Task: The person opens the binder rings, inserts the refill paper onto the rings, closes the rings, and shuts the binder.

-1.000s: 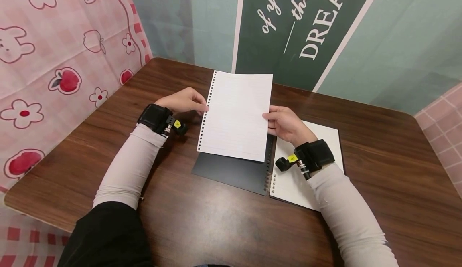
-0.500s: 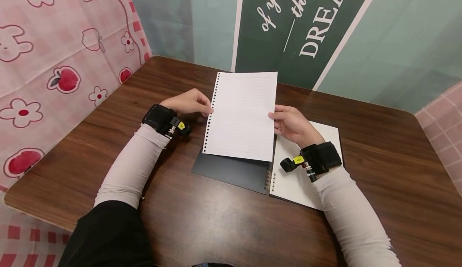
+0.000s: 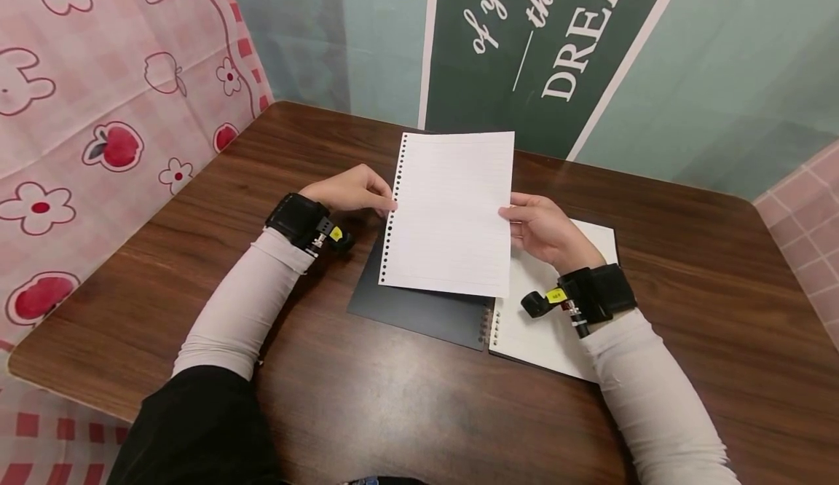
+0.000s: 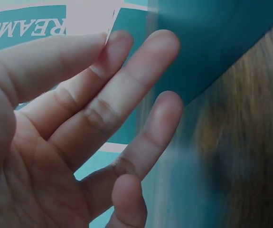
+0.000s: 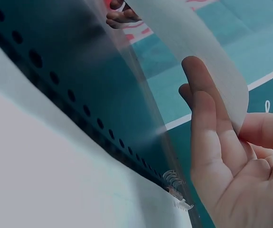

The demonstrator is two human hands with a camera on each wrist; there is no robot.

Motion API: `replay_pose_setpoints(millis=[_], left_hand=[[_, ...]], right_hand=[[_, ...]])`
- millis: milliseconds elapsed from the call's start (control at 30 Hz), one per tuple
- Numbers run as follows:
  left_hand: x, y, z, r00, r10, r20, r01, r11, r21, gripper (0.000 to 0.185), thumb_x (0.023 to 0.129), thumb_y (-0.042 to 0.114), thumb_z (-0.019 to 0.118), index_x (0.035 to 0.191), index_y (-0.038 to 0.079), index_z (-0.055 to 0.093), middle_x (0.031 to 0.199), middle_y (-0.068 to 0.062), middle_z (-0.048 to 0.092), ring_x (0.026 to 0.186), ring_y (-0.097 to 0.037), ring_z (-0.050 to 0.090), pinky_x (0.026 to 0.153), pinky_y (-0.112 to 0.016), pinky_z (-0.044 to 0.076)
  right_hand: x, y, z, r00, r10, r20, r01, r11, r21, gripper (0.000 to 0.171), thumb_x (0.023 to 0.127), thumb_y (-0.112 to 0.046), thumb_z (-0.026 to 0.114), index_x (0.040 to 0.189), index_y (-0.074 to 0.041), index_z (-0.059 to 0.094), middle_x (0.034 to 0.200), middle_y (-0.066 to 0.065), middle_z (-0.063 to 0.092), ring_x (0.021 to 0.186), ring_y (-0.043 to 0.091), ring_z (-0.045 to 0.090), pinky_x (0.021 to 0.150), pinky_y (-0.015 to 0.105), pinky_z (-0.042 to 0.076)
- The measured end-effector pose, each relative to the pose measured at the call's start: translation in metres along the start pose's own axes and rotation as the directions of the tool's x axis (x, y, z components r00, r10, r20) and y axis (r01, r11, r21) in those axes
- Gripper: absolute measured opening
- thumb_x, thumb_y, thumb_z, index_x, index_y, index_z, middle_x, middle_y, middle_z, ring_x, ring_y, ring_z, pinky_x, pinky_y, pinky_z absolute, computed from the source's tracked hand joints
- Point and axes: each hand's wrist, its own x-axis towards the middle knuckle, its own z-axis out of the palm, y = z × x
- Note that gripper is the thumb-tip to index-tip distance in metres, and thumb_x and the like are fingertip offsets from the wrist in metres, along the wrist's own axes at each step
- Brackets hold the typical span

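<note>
Dark wooden table [image 3: 688, 266], backed by a teal wall with a green banner [image 3: 550, 41] in white lettering and, at the left, a pink curtain [image 3: 98, 106] printed with apples and flowers. On the table, an open spiral notebook [image 3: 544, 339]: black cover [image 3: 419, 310] folded out to the left, white page to the right, wire spine between.

Above the cover, a loose lined sheet [image 3: 452, 215] with a row of punched holes down its left edge, held up off the notebook and tilted toward the wall. Left hand [image 3: 350, 190] at the punched edge, fingertips pinching it about halfway up. Right hand [image 3: 547, 230] at the opposite edge, thumb and fingers pinching the paper; from the right wrist, fingers [image 5: 207, 123] long and only slightly bent behind the curving sheet [image 5: 198, 52]. Both wrists in black straps, both arms in pale sleeves.

From the left wrist, fingers [image 4: 127, 95] nearly straight, the grip itself outside that view.
</note>
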Motion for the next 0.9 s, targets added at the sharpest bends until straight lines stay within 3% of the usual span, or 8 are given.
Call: replay_pose_setpoints(millis=[567, 700, 900], left_hand=[[0.011, 0.003, 0.013, 0.999, 0.037, 0.028, -0.036, 0.999, -0.024, 0.018, 0.094, 0.012, 0.065, 0.084, 0.003, 0.076, 0.079, -0.009, 0.072, 0.082, -0.026, 0.065, 0.077, -0.032, 0.051], [0.012, 0.008, 0.014, 0.999, 0.049, 0.023, -0.048, 0.999, -0.023, 0.017, 0.094, 0.012, 0.065, 0.086, 0.003, 0.077, 0.082, -0.015, 0.073, 0.084, -0.030, 0.066, 0.078, -0.032, 0.051], [0.018, 0.015, 0.015, 0.998, 0.061, 0.018, -0.060, 0.998, -0.022, 0.017, 0.095, 0.013, 0.066, 0.089, 0.003, 0.077, 0.083, -0.016, 0.073, 0.085, -0.033, 0.066, 0.075, -0.030, 0.049]], right_hand=[[-0.011, 0.004, -0.012, 1.000, -0.012, 0.016, 0.012, 0.999, 0.035, 0.051, 0.104, -0.007, 0.047, 0.152, -0.003, 0.030, 0.103, -0.005, 0.075, 0.092, 0.010, 0.073, 0.080, 0.025, 0.058], [-0.012, 0.005, -0.016, 1.000, -0.021, 0.010, 0.021, 0.999, 0.034, 0.050, 0.104, -0.007, 0.048, 0.151, -0.003, 0.032, 0.102, -0.005, 0.075, 0.092, 0.010, 0.073, 0.080, 0.025, 0.058], [-0.018, 0.003, -0.025, 0.999, -0.030, 0.015, 0.028, 0.998, 0.063, 0.036, 0.102, -0.008, 0.052, 0.138, -0.008, 0.047, 0.102, -0.003, 0.076, 0.088, 0.010, 0.074, 0.078, 0.024, 0.058]])
